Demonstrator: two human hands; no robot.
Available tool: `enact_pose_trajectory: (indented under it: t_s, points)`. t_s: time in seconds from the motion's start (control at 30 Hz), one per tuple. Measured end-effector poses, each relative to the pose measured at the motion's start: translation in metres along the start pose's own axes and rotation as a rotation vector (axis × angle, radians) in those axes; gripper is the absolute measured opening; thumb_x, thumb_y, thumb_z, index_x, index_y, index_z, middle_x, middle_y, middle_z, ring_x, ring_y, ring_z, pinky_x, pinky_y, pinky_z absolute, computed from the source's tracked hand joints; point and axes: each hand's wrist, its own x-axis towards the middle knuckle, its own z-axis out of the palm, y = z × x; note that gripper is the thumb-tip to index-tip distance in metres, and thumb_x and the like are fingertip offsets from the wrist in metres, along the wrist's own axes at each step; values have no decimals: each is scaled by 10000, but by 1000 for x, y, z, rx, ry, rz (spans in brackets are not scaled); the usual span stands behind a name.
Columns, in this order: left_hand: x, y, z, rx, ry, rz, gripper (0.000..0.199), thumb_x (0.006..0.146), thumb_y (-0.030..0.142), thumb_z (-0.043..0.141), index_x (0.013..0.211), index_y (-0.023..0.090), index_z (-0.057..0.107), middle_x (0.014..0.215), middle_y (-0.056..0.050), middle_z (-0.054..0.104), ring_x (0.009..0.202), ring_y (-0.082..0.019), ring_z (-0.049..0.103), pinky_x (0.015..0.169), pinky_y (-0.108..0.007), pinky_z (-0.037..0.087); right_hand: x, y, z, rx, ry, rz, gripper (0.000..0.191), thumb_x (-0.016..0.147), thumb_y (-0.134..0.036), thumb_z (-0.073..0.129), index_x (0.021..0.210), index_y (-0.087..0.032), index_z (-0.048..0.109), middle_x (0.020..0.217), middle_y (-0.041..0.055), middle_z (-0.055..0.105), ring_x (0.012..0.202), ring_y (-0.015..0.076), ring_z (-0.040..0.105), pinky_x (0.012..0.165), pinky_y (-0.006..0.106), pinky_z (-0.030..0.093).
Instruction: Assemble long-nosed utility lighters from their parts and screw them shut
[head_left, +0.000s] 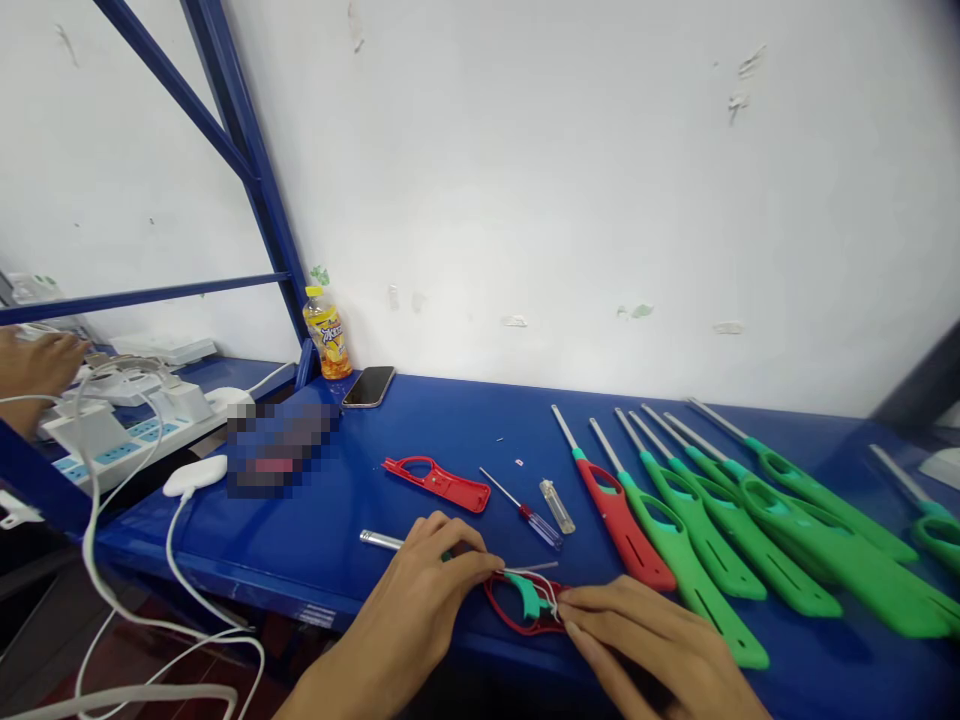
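Note:
My left hand (439, 570) is closed on the red lighter housing half (510, 622) at the table's front edge, with a metal tube (381, 540) sticking out to its left. A green trigger (529, 597) and a thin white wire (551, 590) lie in the open housing. My right hand (637, 635) pinches at the wire beside the trigger, fingertips pressed together. Behind them lie a red cover half (442, 484), a screwdriver (536, 522) and a small clear lighter tank (557, 506).
One red lighter (624, 520) and several green lighters (697, 590) lie at right. A phone (369, 386) and a drink bottle (328, 335) stand near the wall. White cables and a power strip (135, 445) are at left, near another person's hand (41, 365).

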Motion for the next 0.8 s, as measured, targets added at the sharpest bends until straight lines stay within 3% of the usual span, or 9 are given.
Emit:
enact_pose_trajectory:
  t_s: [0.47, 0.67, 0.8]
  points:
    - [-3, -12, 3, -51, -26, 37, 442, 1097, 52, 406, 1315, 329, 674, 1106, -16, 655, 1005, -211, 561, 958, -409, 446, -15, 3, 2, 71, -83, 123, 232, 1067, -229, 580, 1076, -265, 809, 984, -6, 833, 861, 152, 807, 855, 200, 646]
    - [-2, -11, 3, -48, -31, 42, 488, 1071, 15, 401, 1316, 345, 665, 1144, -17, 631, 1032, -214, 546, 949, -391, 472, -17, 5, 4, 110, 4, 202, 169, 1054, -230, 612, 1041, -257, 779, 975, -4, 821, 869, 142, 792, 834, 181, 630]
    - [-2, -10, 2, -40, -25, 54, 457, 1078, 29, 397, 1281, 326, 679, 1173, -23, 636, 1047, -211, 560, 955, -383, 486, -21, 6, 6, 58, 34, 230, 174, 1056, -254, 619, 1168, -297, 744, 1055, -5, 798, 943, 155, 772, 853, 219, 632]
